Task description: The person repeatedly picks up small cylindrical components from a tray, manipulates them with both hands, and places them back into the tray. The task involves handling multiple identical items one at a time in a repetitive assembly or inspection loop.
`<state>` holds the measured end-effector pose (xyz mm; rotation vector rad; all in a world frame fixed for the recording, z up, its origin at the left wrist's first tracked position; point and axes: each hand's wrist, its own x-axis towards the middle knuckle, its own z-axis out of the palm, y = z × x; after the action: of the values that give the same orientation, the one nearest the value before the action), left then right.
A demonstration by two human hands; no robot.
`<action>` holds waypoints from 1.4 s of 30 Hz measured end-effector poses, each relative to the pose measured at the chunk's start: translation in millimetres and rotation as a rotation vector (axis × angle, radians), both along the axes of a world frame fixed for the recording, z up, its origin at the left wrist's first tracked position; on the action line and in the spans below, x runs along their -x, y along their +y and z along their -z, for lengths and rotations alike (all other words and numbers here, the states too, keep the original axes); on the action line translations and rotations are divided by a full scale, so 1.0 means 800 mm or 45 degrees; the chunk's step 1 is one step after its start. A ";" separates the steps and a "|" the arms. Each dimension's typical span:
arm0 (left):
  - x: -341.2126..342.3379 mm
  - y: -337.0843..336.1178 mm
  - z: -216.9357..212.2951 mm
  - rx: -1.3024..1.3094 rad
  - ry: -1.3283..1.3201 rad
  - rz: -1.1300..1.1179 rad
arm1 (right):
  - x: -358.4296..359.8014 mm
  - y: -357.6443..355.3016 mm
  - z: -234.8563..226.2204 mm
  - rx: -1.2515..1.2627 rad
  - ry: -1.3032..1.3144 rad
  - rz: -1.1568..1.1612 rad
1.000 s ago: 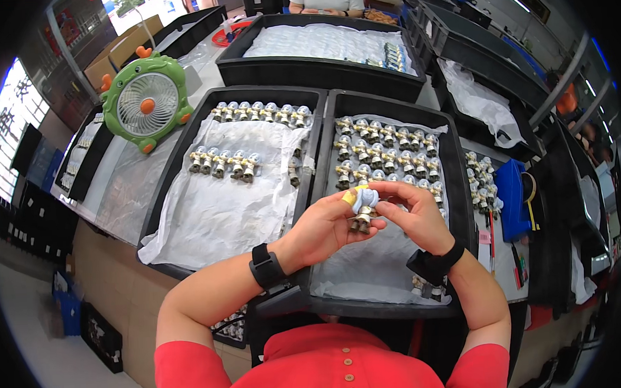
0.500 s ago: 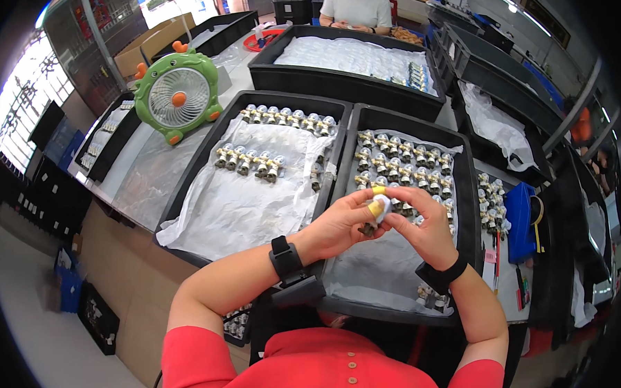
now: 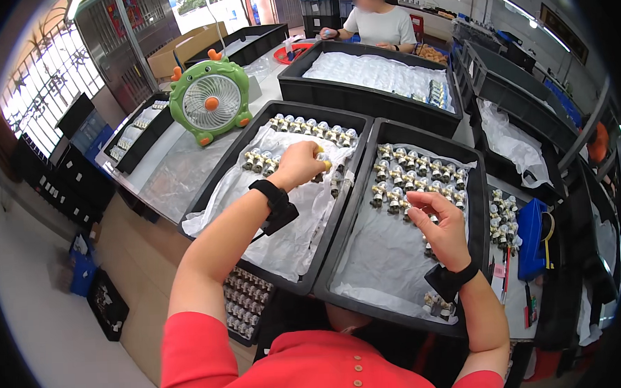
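Observation:
My left hand (image 3: 301, 165), with yellow wraps on its fingertips, is closed on a small figurine (image 3: 317, 176) over the left tray (image 3: 304, 286). It is at the right end of a short row of white-and-gold figurines (image 3: 260, 160) on white paper, and the fingers partly hide the piece. Over the right tray (image 3: 392, 323), my right hand (image 3: 442, 226) has thumb and forefinger apart beside the front of several rows of similar figurines (image 3: 400, 176). I see nothing held between those fingers.
A green animal-shaped fan (image 3: 211, 101) stands left of the trays. Behind them, a large black tray (image 3: 368, 89) holds wrapped pieces, and a person in white (image 3: 379, 28) sits beyond it. At right are a blue box (image 3: 532, 240) and more figurines (image 3: 503, 220).
My hands have parted from around one figurine. The left has carried it over to the left tray's short row; the right has opened and stays over the right tray. The view has shifted slightly.

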<state>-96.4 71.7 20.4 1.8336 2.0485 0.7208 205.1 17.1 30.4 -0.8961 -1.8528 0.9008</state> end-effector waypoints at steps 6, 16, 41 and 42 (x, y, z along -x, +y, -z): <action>0.002 0.018 0.042 0.010 0.399 -0.042 | -0.002 0.005 0.006 0.029 -0.027 0.027; -0.002 0.023 0.061 -0.012 0.481 -0.030 | -0.003 0.005 0.005 0.110 -0.006 0.024; -0.078 -0.090 -0.025 -0.169 -0.776 0.665 | -0.035 0.028 0.082 -0.090 -1.594 0.421; -0.087 -0.099 -0.020 0.043 -1.110 0.675 | -0.035 0.032 0.089 -0.057 -1.628 0.420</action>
<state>-27.0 -7.4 36.8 1.5237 0.9716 1.0531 233.3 42.7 -40.6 -1.9417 -2.5627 -0.0317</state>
